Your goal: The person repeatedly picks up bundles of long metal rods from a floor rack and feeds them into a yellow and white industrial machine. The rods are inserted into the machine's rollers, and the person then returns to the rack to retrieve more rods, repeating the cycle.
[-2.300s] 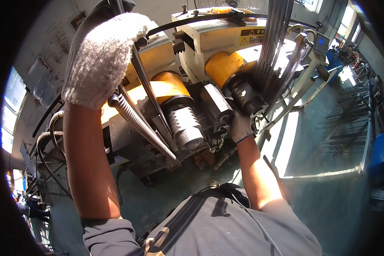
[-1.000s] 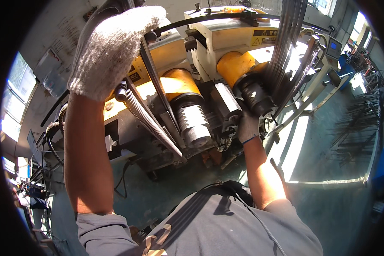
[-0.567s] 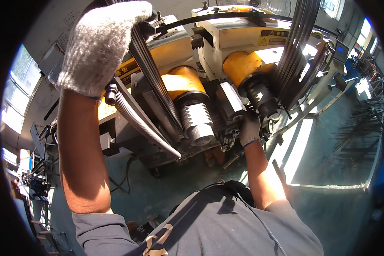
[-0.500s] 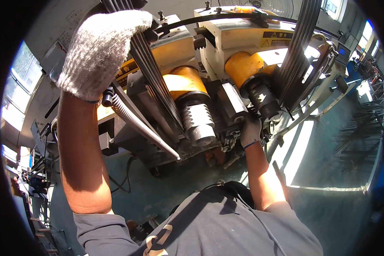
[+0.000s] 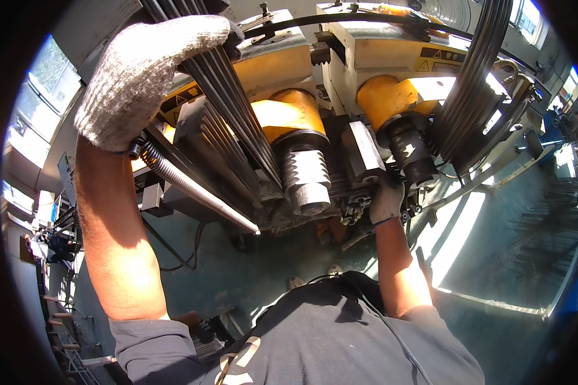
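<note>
My left hand [image 5: 135, 77], in a grey-white knit glove with dark fingertips, is closed around a bundle of long dark metal rods [image 5: 228, 96] at the upper left. The rods slope down to the right, beside a black threaded cylinder [image 5: 308, 176] with a yellow housing [image 5: 295, 114] behind it. My right hand [image 5: 386, 200], also gloved, reaches low into the machine, just beneath a steel block [image 5: 364, 151]. Its fingers are hidden there, so I cannot see what they touch. More rods [image 5: 475, 77] stand upright at the right, next to a second black threaded cylinder [image 5: 412, 153].
A ribbed grey hose [image 5: 189, 189] hangs below my left hand. A black cable [image 5: 359, 19] runs across the machine's top. At the far right, a pile of thin rods [image 5: 549, 205] lies by a pale rail [image 5: 494, 303]. The floor is greenish [image 5: 257, 266].
The whole machine sits slightly farther right in the picture. My left hand has shifted a little left and stays around the rods. Some rods beneath it look more spread apart. My right hand keeps its place by the block.
</note>
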Demonstrator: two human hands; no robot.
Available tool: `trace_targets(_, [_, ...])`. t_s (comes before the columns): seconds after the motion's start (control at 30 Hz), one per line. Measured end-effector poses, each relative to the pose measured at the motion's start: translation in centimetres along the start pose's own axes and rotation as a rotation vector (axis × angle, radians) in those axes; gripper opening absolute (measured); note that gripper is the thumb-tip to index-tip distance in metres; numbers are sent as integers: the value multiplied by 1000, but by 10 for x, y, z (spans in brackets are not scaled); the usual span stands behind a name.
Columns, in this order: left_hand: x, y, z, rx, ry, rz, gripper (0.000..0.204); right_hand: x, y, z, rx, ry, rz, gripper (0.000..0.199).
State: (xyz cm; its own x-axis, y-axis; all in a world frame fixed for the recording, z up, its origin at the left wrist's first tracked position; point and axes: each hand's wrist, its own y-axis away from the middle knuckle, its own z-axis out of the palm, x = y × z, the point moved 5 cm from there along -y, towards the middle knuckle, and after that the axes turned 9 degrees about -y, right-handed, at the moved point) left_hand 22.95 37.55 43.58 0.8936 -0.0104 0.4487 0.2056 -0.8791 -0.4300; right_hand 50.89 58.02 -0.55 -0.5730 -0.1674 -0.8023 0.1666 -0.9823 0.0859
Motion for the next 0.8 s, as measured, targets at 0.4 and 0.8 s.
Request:
trace_targets(0.4, [0,14,-5,163,116,-188,26,21,-15,-22,7,151,-73,27])
trace_targets(0.8, [21,32,-12,245,9,-205,15,6,-4,-9,-100,219,4,24])
